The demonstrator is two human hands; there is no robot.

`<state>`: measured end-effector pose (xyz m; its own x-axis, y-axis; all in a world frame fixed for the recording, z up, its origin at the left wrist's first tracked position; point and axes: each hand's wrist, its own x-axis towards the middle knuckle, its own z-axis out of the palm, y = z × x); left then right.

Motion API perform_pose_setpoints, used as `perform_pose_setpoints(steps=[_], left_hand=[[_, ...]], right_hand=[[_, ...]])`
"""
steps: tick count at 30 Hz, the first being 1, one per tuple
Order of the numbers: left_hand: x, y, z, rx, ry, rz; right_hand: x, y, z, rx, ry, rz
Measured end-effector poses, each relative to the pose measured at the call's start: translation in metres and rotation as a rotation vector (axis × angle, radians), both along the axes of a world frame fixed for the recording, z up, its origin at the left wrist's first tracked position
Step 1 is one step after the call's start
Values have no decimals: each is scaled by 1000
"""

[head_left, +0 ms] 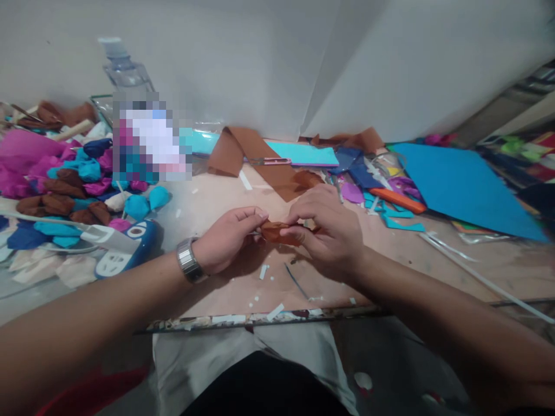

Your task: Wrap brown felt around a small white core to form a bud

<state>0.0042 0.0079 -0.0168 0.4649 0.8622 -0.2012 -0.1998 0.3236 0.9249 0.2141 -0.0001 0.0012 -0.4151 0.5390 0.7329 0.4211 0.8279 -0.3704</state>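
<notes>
A small crumpled piece of brown crepe paper (277, 232) is stretched between my two hands, just above the table. My left hand (232, 234), with a metal watch (188, 260) at the wrist, pinches its left end between thumb and fingers. From the right, my right hand (332, 231) grips the same piece, thumb in front and fingers behind. Part of the paper is hidden by the right fingers. Behind the hands lies a long folded brown strip (260, 156) with a pink utility knife (271, 162) across it.
On the left are heaped paper bundles (65, 190) in several colours and a blue-and-white glue gun (130, 242). A clear bottle (125, 72) stands behind. To the right lie a blue sheet (468, 185), an orange cutter (399, 200) and a thin white stick (481, 271).
</notes>
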Motion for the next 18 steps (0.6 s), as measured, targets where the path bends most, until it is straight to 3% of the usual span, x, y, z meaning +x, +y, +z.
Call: perform_pose_setpoints(steps=[4,9,18], left_hand=[[-3,3,-1,132,80,57],[-6,0,4,649,259,89],[-6,-5,4,707,331,64]], right_hand=[[0,-1,0,-16,-23,-15],[-1,0,-2,-38,-125,-85],[0,1,-2,-10,-138,-121]])
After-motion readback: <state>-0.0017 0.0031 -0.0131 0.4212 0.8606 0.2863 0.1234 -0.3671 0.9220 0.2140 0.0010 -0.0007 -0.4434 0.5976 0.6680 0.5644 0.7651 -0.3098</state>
